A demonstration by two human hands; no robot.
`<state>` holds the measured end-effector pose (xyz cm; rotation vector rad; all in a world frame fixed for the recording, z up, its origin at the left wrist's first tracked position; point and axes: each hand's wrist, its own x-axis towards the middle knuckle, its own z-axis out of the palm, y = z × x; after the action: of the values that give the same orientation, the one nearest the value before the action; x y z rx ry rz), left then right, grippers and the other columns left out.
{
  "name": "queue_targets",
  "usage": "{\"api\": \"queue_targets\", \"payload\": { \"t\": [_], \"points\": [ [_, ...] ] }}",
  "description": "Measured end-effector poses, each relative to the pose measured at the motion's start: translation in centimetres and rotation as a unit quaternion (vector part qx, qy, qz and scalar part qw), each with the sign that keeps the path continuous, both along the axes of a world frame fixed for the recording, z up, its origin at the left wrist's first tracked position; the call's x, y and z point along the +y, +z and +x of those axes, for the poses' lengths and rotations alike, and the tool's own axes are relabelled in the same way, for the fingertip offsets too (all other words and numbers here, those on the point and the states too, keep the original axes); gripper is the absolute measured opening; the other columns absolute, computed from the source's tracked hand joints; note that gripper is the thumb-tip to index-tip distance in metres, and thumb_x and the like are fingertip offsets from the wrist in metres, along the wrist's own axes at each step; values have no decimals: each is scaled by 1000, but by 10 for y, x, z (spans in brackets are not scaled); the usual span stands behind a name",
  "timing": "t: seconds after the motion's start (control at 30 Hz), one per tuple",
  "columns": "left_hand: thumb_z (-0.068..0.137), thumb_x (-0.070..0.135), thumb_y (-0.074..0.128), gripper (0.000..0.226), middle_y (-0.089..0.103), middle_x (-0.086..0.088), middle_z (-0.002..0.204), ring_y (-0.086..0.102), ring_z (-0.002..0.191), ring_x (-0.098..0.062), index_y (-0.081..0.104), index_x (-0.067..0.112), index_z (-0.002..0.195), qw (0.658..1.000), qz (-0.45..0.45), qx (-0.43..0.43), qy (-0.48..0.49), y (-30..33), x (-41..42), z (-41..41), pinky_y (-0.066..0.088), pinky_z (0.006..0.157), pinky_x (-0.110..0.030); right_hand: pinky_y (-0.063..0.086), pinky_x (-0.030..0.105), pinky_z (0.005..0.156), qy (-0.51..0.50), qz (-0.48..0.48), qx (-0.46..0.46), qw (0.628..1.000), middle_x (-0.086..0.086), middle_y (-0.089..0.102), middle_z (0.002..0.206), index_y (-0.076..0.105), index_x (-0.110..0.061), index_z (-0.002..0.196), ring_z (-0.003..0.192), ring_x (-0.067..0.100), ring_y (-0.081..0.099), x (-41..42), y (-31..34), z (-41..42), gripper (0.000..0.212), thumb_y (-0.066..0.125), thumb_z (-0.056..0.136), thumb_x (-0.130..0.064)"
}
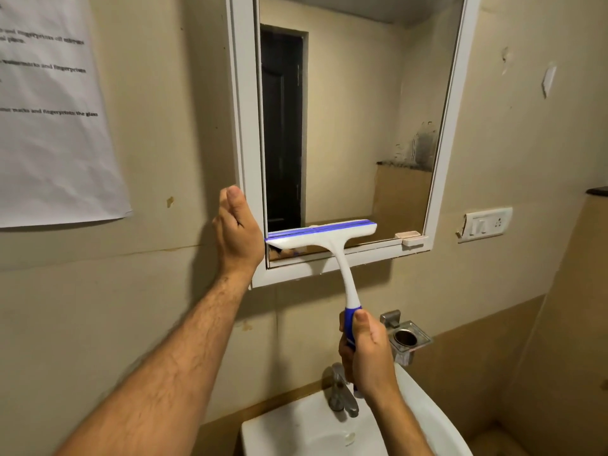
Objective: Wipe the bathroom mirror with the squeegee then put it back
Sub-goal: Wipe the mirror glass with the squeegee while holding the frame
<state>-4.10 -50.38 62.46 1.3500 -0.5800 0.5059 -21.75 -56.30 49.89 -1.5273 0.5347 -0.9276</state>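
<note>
Gripping the blue handle just above the sink (296,436) and tap (342,393), the right hand (368,353) curls round the squeegee (332,245), whose blade lies low on the mirror (355,126), near its bottom edge. The left hand (235,232) rests open-palmed on the white frame (245,126), likely steadying it. Smudges on the glass's right side look not yet wiped.

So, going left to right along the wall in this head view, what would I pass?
Paper notice → left hand on the mirror frame → squeegee blade on the glass → wall switch.
</note>
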Motion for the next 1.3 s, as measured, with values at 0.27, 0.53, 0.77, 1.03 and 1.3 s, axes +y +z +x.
{"api": "queue_targets", "payload": {
  "t": [0.27, 0.53, 0.77, 1.03, 1.3],
  "points": [
    [97, 43, 18, 62, 58, -19, 127, 49, 121, -28, 52, -2, 124, 1000, 9, -6, 1, -3, 0, 4, 36, 104, -36, 25, 22, 40, 13, -8, -19, 1000, -2, 37, 50, 49, -12, 82, 40, 9, 27, -5, 31, 6, 41, 28, 99, -42],
    [103, 30, 24, 47, 53, -14, 134, 44, 127, -21, 49, -1, 130, 1000, 7, 7, -9, -5, -1, 3, 28, 95, -5, 28, 21, 40, 8, 19, 7, 1000, -2, 37, 51, 52, -9, 81, 43, 10, 31, 10, -5, -3, 42, 28, 100, -37],
    [102, 34, 23, 52, 54, -16, 132, 46, 126, -22, 50, -1, 128, 1000, 6, 2, -7, -6, -2, 6, 32, 102, -19, 25, 22, 42, 23, 33, -11, 999, 1, 34, 52, 52, -6, 83, 42, 9, 27, 1, 3, -7, 44, 33, 96, -44],
    [103, 24, 26, 34, 48, 22, 88, 44, 76, 24, 57, 20, 91, 1000, -18, -3, -21, -2, 0, -2, 27, 76, 5, 29, 22, 41, 13, 29, -6, 999, -3, 39, 50, 52, -14, 79, 41, 9, 31, 3, 5, 1, 41, 29, 100, -41],
    [103, 25, 26, 39, 62, -7, 118, 51, 106, 1, 58, 7, 116, 1000, -14, 13, -14, -2, 1, -7, 29, 87, 3, 22, 23, 42, 8, 5, 5, 1000, 8, 31, 57, 50, -10, 78, 41, 9, 27, 4, -2, -15, 40, 31, 101, -36]
  ]
}}
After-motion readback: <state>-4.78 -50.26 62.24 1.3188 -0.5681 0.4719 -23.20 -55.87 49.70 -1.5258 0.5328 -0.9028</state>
